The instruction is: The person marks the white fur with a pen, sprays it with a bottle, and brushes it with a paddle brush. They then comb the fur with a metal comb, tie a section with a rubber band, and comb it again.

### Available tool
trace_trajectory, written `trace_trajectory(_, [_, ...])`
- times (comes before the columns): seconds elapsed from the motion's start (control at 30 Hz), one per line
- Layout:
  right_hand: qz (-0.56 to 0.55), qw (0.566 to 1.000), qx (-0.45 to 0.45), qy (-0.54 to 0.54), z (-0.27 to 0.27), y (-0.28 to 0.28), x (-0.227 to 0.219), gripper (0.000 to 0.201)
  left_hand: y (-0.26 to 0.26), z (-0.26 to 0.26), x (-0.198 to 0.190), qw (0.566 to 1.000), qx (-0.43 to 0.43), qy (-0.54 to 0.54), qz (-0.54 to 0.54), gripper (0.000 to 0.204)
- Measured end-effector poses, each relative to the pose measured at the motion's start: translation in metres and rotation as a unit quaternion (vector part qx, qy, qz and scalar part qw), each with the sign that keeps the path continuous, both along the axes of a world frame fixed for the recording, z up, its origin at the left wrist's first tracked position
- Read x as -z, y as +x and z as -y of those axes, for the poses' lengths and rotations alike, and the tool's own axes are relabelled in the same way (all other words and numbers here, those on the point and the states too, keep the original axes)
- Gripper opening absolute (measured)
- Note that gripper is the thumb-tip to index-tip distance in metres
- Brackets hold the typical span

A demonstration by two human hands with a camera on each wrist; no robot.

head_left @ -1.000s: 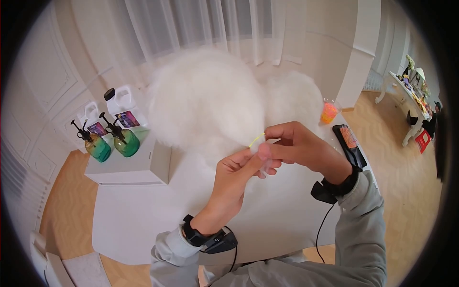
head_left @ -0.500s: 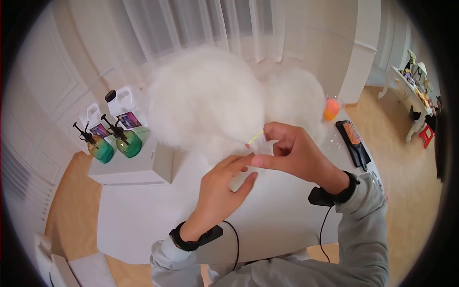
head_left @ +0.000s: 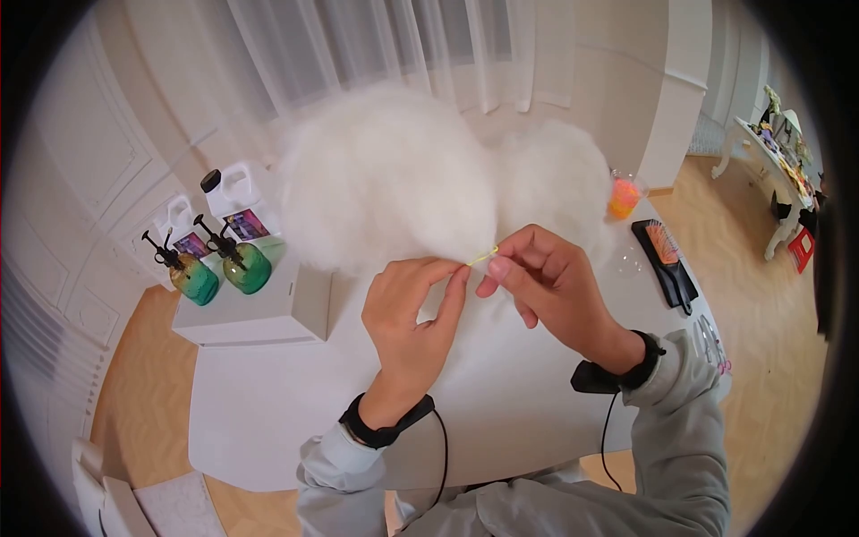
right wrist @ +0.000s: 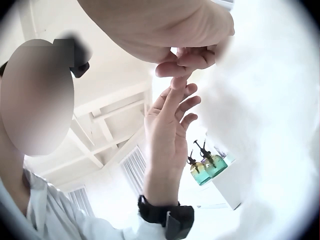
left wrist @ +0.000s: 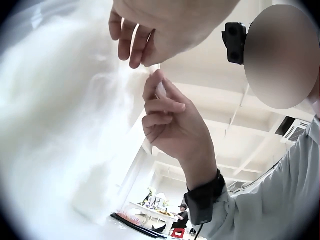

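Note:
Between my two hands stretches a thin yellow elastic band (head_left: 483, 257), close in front of a big white fluffy mass (head_left: 385, 179). My left hand (head_left: 403, 313) pinches one end of the band between thumb and forefinger. The other end is pinched by my right hand (head_left: 559, 282), whose lower fingers are curled. In the left wrist view, a wisp of white shows at the fingertips of the right hand (left wrist: 175, 125). A smaller white fluffy mound (head_left: 555, 179) adjoins the big one on the right.
Two green-amber spray bottles (head_left: 246, 268) and white jugs (head_left: 237, 192) stand at left on a white box (head_left: 259, 309). To the right are a clear cup (head_left: 625, 195) of orange and pink bits, a paddle brush (head_left: 667, 259) and scissors (head_left: 711, 345) along the table edge (head_left: 693, 277).
My left hand came away from the right fingertips, opened, then rose and pinched the near end of the yellow band. The right hand shifted slightly and still holds its end.

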State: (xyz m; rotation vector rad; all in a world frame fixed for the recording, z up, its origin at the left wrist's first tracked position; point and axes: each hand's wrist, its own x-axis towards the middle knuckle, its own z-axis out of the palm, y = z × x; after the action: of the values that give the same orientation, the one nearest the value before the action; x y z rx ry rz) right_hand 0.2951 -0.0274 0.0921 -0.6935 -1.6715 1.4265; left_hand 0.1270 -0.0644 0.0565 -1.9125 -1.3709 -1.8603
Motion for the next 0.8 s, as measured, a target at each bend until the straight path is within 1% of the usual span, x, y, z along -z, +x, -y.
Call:
trace_trajectory(0.03, [-0.014, 1.0, -0.009, -0.018, 0.0, 0.001, -0.001, 0.016, 0.0, -0.001, 0.001, 1.0, -0.004, 0.011, -0.001, 0.014])
trace_trajectory(0.17, [-0.011, 0.999, -0.021, -0.038, 0.0, 0.001, -0.001, 0.016, 0.002, -0.002, 0.001, 0.999, -0.015, 0.044, -0.004, 0.016])
trace_trajectory(0.4, [-0.032, 0.998, -0.025, -0.055, 0.001, 0.001, -0.002, 0.014, 0.002, -0.004, -0.002, 0.997, -0.036, 0.058, -0.043, 0.019])
trace_trajectory(0.47, [-0.034, 0.997, -0.023, -0.061, 0.002, 0.002, -0.004, 0.014, 0.0, -0.004, -0.003, 0.993, -0.064, 0.083, -0.061, 0.02])
trace_trajectory(0.5, [-0.031, 0.997, -0.023, -0.063, 0.002, 0.003, -0.004, 0.014, -0.003, -0.005, -0.003, 0.993, -0.064, 0.083, -0.061, 0.02])
trace_trajectory(0.57, [-0.029, 0.997, -0.023, -0.065, 0.002, 0.003, -0.004, 0.014, -0.009, -0.006, -0.003, 0.984, -0.103, 0.116, -0.093, 0.021])
trace_trajectory(0.6, [-0.028, 0.998, -0.025, -0.058, 0.001, 0.003, -0.004, 0.014, -0.01, -0.006, -0.004, 0.984, -0.102, 0.116, -0.093, 0.021])
trace_trajectory(0.67, [-0.027, 0.998, -0.026, -0.052, 0.002, 0.002, -0.002, 0.013, -0.011, -0.006, -0.007, 0.973, -0.132, 0.131, -0.135, 0.021])
trace_trajectory(0.73, [-0.04, 0.999, -0.002, -0.004, 0.002, -0.001, 0.003, 0.012, -0.007, 0.001, -0.014, 0.978, -0.118, 0.111, -0.134, 0.022])
trace_trajectory(0.8, [-0.037, 0.999, 0.006, 0.016, 0.003, -0.002, 0.007, 0.012, -0.005, 0.008, -0.019, 0.981, -0.104, 0.091, -0.134, 0.023])
